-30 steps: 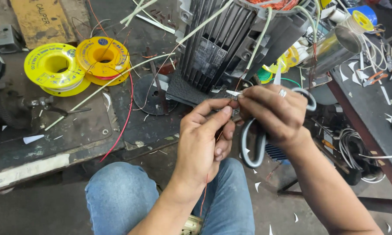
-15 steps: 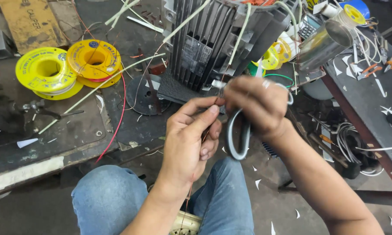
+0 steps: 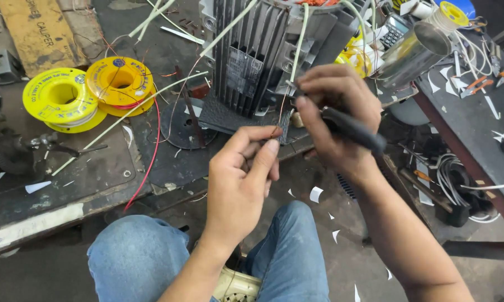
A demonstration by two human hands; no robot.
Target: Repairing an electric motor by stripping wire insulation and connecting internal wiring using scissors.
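Low dark workbench [image 3: 103,168], worn and greasy, is carrying most of the clutter. A grey finned electric motor [image 3: 257,56] is sitting on it near the middle. Two yellow tape spools [image 3: 87,89] are lying side by side to the left, touching. A red wire [image 3: 148,162] is trailing across the top toward the front edge. A round dark disc [image 3: 182,126] is lying just beside the motor's base. White sleeving strips [image 3: 129,112] are crossing the surface. Paper scraps [image 3: 316,194] are littering the floor [image 3: 341,223] below.
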